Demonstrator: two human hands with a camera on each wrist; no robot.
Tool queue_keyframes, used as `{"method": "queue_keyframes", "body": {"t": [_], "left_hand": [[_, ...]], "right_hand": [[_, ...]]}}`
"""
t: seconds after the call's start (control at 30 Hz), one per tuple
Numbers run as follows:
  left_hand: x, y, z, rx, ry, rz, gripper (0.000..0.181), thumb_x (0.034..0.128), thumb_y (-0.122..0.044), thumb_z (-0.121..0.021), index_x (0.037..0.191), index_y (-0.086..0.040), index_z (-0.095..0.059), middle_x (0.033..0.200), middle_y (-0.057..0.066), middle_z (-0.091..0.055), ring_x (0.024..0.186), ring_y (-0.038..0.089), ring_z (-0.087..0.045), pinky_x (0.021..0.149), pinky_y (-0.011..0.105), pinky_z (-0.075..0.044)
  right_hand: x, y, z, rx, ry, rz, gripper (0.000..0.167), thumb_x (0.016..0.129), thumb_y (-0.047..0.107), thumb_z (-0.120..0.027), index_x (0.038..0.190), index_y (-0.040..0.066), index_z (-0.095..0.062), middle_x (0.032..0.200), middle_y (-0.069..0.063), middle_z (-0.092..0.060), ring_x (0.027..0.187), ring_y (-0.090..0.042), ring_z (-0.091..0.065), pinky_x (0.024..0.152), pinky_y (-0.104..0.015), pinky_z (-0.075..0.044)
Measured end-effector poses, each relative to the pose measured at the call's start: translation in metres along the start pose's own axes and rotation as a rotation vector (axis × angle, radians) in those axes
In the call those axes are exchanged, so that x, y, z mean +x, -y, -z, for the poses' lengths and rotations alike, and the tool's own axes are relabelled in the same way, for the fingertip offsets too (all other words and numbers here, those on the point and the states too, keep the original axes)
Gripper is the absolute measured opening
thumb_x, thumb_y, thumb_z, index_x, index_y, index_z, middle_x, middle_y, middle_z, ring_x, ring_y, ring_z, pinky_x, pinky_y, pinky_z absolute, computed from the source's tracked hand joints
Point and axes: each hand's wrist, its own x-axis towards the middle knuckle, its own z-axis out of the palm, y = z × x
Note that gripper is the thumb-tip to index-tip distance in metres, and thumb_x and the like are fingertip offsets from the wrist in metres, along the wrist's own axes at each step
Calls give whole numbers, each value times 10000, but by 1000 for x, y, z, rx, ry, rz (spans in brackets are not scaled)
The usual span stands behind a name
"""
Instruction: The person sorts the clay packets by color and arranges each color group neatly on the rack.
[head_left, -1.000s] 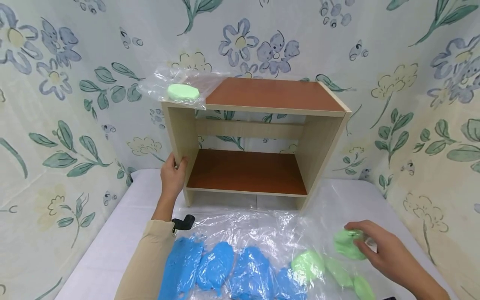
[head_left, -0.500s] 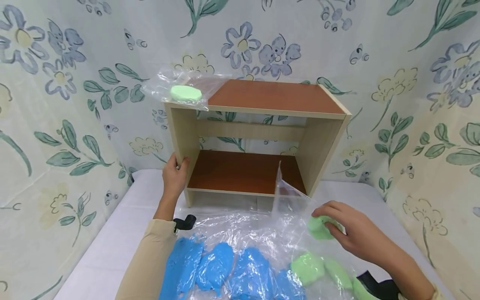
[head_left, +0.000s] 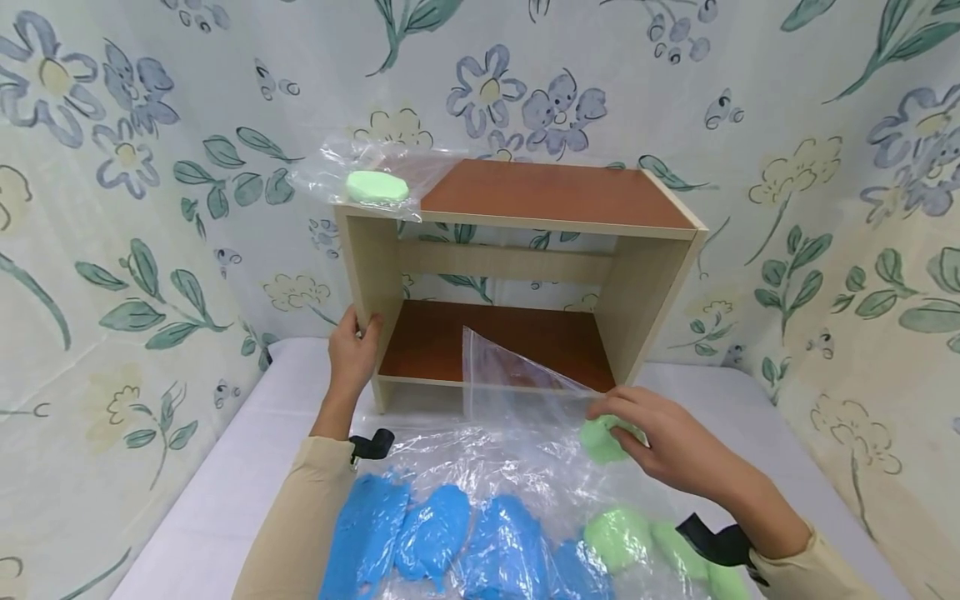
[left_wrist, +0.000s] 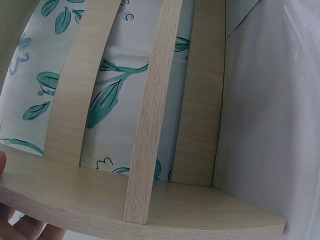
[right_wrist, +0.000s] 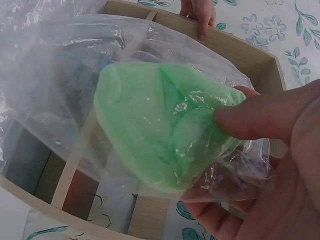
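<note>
In the head view my left hand (head_left: 352,354) grips the left side panel (head_left: 372,267) of a small two-tier wooden shelf (head_left: 558,196); its fingers (left_wrist: 31,227) show on the panel's edge in the left wrist view. My right hand (head_left: 663,437) pinches a clear plastic bag with a lump of soft green clay (head_left: 602,439) inside, held in front of the shelf's lower right. Close up, thumb and fingers clasp one side of the green lump (right_wrist: 145,120). The bag's loose flap (head_left: 510,371) stands up before the lower brown board (head_left: 487,333).
Another clear bag with a pale green piece (head_left: 377,187) lies on the shelf's top left corner. Bags of blue clay (head_left: 431,533) and green clay (head_left: 618,537) lie along the front of the white-covered table (head_left: 195,492). Floral cloth (head_left: 300,108) hangs behind and at the sides.
My right hand has moved left and a little up with the green clay bag, whose flap has risen in front of the shelf. The left hand keeps its grip on the panel.
</note>
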Motion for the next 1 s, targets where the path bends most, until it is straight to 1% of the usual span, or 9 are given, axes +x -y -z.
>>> {"method": "queue_keyframes", "body": {"t": [0.17,0.27,0.43,0.53,0.67,0.8,0.87,0.9,1.0], "left_hand": [[2,0,1,5,-11,-11,344,990,-223,-581,1279,-37,-578,1300,235,-638,1213,393,-614,981,531,-528],[3,1,2,8,-16,-17,344,989,-222,-579,1279,-36,-578,1294,234,-642,1207,390,-618,973,529,-531],[2,1,2,10,-5,-2,358,994,-234,-570,1299,-47,-569,1312,223,-634,1221,391,-610,979,536,-529],[2,2,2,13,-6,3,358,993,-233,-569,1301,-51,-567,1314,223,-633,1218,395,-611,979,539,-529],[2,2,1,17,-15,0,339,989,-232,-573,1280,-58,-580,1294,225,-644,1207,400,-615,977,540,-528],[1,2,0,32,-6,-1,319,999,-211,-536,1283,-73,-579,1287,222,-647,1208,406,-612,965,551,-525],[-1,1,0,54,-5,-11,334,999,-203,-516,1300,-67,-563,1292,230,-638,1214,422,-600,980,566,-506],[-2,0,0,76,-12,-27,333,995,-200,-506,1289,-53,-562,1263,245,-644,1183,436,-609,962,574,-507],[-4,-1,0,86,-25,-66,362,976,-203,-522,1275,1,-551,1214,287,-638,1145,467,-603,981,583,-489]], "right_hand": [[8,0,5,31,-32,43,446,791,-67,-739,1135,209,-681,1090,117,-676,968,-90,-647,750,-272,-575],[16,2,10,38,-38,58,451,796,-76,-732,1137,215,-683,1100,111,-671,964,-88,-642,736,-259,-567],[33,10,17,51,-32,87,431,820,-67,-712,1143,218,-685,1122,96,-673,1014,-104,-637,782,-316,-582],[47,14,21,94,-37,109,403,844,-56,-692,1151,205,-684,1137,88,-676,1059,-112,-635,821,-356,-585],[64,20,25,157,-52,142,375,866,-47,-676,1160,187,-678,1155,63,-678,1070,-118,-625,829,-356,-592],[79,25,29,202,-80,183,354,874,-45,-665,1154,171,-678,1158,38,-683,1063,-125,-622,826,-350,-592],[87,27,31,232,-98,199,346,877,-51,-657,1151,158,-681,1156,24,-686,1053,-126,-623,811,-333,-590],[91,28,33,252,-108,206,340,880,-53,-651,1151,150,-681,1159,15,-687,1047,-124,-622,798,-316,-588],[105,31,38,316,-131,213,327,891,-54,-641,1162,126,-677,1161,-9,-685,1017,-117,-611,763,-256,-566]]}}
